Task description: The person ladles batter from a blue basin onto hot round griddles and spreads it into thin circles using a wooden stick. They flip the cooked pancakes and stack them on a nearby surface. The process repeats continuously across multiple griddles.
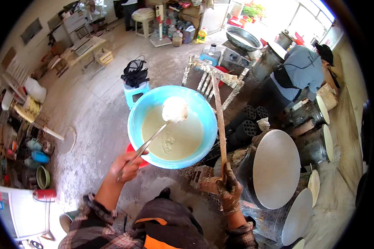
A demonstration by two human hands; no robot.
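My left hand [127, 166], bare, is closed round the metal handle of a ladle [175, 109]. The ladle's bowl carries pale batter and is over a large light blue plastic basin [172, 164]. Pale, creamy batter [187, 133] partly fills the basin. My right hand [230, 190], in a batter-caked glove, grips the lower end of a long wooden stick [219, 124], which points away from me to the right of the basin. Close to the right hand is a round, pale griddle plate [276, 169] on a dark drum stove.
More drum stoves [296, 216] line the right side. Black honeycomb coal briquettes [246, 129] lie behind the nearest one. A co-worker [304, 68] bends over at the upper right. A crusted rack [219, 73] and a blue stool [136, 91] stand beyond the basin.
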